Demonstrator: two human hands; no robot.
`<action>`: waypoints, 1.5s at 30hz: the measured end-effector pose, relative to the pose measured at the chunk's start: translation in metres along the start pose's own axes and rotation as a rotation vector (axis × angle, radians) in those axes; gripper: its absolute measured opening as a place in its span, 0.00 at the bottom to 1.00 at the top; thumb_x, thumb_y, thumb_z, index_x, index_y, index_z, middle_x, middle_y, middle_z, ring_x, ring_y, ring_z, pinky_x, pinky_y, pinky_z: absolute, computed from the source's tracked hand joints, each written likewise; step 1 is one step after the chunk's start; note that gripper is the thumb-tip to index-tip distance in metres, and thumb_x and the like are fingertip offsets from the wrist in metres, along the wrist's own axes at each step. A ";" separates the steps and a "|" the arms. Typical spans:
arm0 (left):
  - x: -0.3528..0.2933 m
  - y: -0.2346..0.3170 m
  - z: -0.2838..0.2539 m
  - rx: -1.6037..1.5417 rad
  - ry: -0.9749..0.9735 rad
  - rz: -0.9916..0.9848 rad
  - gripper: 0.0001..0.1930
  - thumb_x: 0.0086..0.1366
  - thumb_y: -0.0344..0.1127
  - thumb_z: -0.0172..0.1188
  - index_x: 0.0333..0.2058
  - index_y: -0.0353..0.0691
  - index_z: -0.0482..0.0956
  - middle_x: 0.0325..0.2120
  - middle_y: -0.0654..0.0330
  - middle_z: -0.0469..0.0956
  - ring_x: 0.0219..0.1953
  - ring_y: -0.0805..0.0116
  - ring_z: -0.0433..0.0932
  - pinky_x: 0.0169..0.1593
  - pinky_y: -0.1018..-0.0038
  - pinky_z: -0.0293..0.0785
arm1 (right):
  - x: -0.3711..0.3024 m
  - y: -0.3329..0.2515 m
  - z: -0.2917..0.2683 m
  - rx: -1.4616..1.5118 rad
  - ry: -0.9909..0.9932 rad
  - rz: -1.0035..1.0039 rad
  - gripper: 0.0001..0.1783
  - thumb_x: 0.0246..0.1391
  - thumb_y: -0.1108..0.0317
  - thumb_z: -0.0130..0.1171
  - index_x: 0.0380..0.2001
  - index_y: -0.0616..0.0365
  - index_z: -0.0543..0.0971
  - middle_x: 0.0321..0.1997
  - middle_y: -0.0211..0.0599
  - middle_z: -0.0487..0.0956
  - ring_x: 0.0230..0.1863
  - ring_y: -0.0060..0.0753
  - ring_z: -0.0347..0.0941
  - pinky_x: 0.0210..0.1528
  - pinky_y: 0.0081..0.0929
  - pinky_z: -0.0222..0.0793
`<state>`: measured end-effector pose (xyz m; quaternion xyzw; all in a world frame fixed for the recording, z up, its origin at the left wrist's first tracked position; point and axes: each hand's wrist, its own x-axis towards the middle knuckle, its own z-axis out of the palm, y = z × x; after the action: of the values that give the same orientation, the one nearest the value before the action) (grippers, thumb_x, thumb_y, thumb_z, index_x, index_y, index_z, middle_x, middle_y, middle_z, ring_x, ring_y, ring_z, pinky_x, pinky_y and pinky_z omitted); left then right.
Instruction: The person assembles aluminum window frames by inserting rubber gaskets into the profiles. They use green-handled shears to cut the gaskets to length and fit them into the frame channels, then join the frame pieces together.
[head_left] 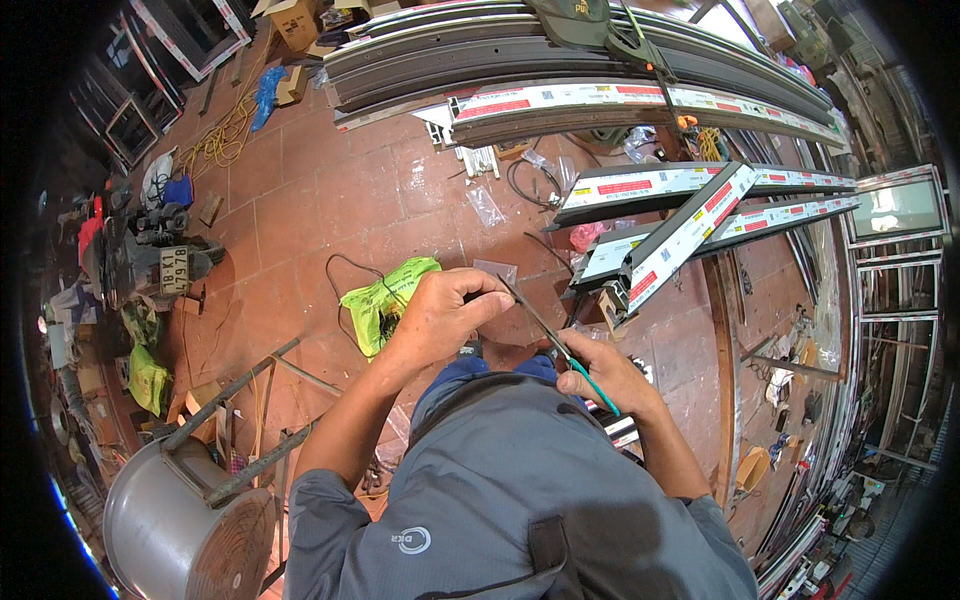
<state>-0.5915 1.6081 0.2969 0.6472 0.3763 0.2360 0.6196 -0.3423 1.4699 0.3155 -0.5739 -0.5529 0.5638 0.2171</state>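
My left hand (447,315) is closed, its fingertips pinching the upper end of a thin dark metal tool (530,315). My right hand (605,375) grips the tool's green handle (592,385) lower down. The tool slants from upper left to lower right between the two hands, above my knees. A green plastic bag (385,300) lies on the red tiled floor just left of my left hand. A long aluminium profile with a white-and-red protective film (685,235) ends close to my right hand.
More long metal profiles (560,55) lie across the floor at the top. A round metal fan (185,525) stands at lower left. A motorbike (140,255) and clutter stand at left; window frames (895,260) lean at right. Yellow cable (225,130) lies at upper left.
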 end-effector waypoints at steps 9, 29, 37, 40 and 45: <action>0.000 -0.003 -0.001 0.035 -0.018 -0.018 0.10 0.68 0.32 0.68 0.39 0.30 0.88 0.31 0.61 0.86 0.35 0.78 0.80 0.41 0.75 0.77 | -0.001 0.001 0.005 0.004 0.043 0.034 0.50 0.51 0.26 0.67 0.58 0.63 0.78 0.42 0.47 0.82 0.44 0.44 0.79 0.49 0.40 0.74; -0.003 -0.001 0.001 -0.096 -0.072 -0.055 0.07 0.66 0.31 0.68 0.37 0.32 0.85 0.28 0.64 0.83 0.31 0.78 0.80 0.37 0.77 0.76 | -0.029 0.030 0.008 0.055 0.286 -0.018 0.35 0.53 0.36 0.73 0.46 0.58 0.83 0.32 0.39 0.81 0.34 0.34 0.78 0.40 0.33 0.73; 0.013 -0.064 0.061 -0.996 0.256 0.124 0.09 0.72 0.37 0.65 0.41 0.38 0.78 0.34 0.64 0.76 0.34 0.72 0.75 0.34 0.74 0.70 | -0.039 0.089 -0.108 0.133 1.066 0.007 0.28 0.63 0.43 0.69 0.42 0.61 0.81 0.26 0.25 0.78 0.25 0.18 0.69 0.28 0.24 0.65; 0.015 -0.075 0.081 -1.188 0.311 -0.027 0.12 0.73 0.43 0.65 0.41 0.41 0.76 0.29 0.65 0.71 0.29 0.72 0.70 0.28 0.76 0.64 | -0.046 0.129 -0.197 -0.122 1.275 0.286 0.30 0.61 0.43 0.70 0.39 0.65 0.82 0.32 0.49 0.84 0.37 0.39 0.80 0.43 0.38 0.74; 0.022 -0.076 0.115 -1.022 0.308 -0.122 0.09 0.74 0.39 0.62 0.38 0.41 0.76 0.25 0.62 0.72 0.25 0.73 0.69 0.24 0.79 0.62 | -0.042 0.206 -0.351 -0.317 1.396 0.324 0.33 0.57 0.38 0.70 0.41 0.64 0.83 0.33 0.52 0.84 0.38 0.48 0.82 0.45 0.43 0.75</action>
<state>-0.5046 1.5494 0.2056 0.1981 0.3368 0.4449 0.8058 0.0598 1.5037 0.2479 -0.8984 -0.2689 0.0050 0.3471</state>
